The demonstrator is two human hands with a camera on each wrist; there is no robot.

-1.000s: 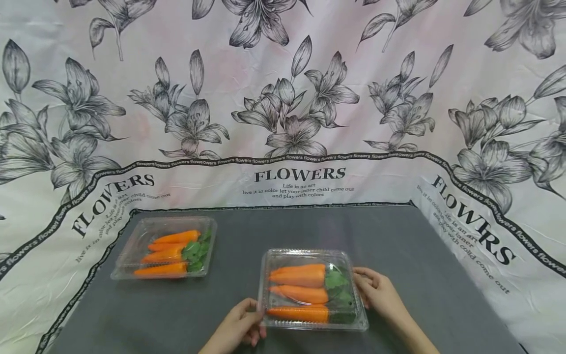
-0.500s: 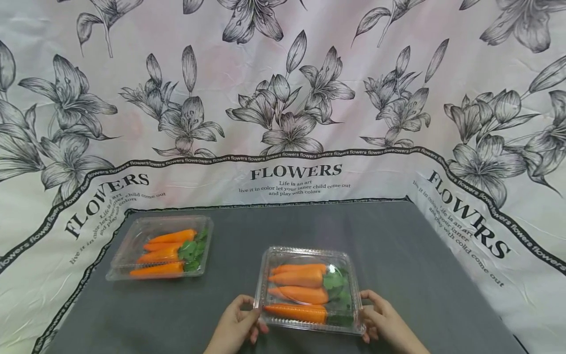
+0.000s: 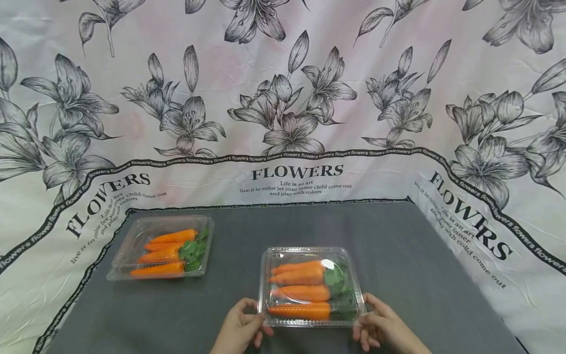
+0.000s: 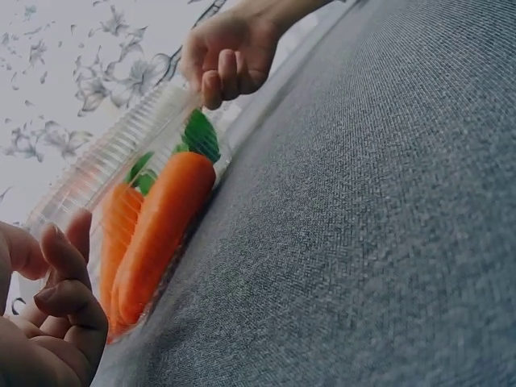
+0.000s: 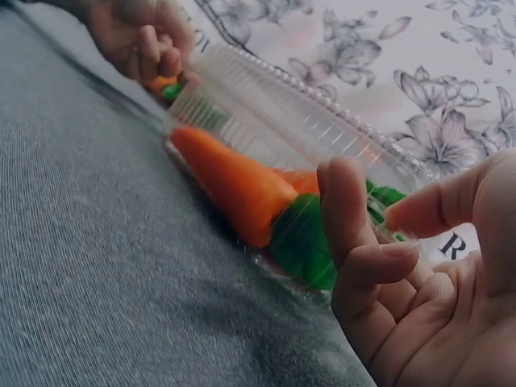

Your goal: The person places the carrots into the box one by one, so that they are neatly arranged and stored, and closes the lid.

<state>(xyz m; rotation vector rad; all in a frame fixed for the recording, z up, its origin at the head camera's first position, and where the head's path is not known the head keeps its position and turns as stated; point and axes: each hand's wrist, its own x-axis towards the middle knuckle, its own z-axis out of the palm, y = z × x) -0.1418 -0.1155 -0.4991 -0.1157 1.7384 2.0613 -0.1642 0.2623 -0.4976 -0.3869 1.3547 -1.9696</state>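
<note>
A clear plastic clamshell box (image 3: 309,255) with three orange carrots (image 3: 300,292) and green leaves lies on the grey cloth near the front edge. My left hand (image 3: 258,320) pinches its front left corner, fingers curled under the rim and thumb on the lid. At the front right corner my right hand (image 3: 360,323) holds the rim the same way. The left wrist view shows the box (image 4: 121,153) lengthwise, with my left hand (image 4: 60,274) near and my right hand (image 4: 218,68) on the far corner. In the right wrist view my right hand (image 5: 379,234) brackets the box's edge (image 5: 306,121).
A second clear box (image 3: 161,248), also with three carrots, sits at the table's back left. The grey table (image 3: 420,265) is walled on three sides by a white cloth printed with flowers (image 3: 300,113). Bare grey surface lies to the right and behind the near box.
My right hand slid from the box's right side down to its front right corner. The left hand shifted slightly along the front left corner. The box barely moved.
</note>
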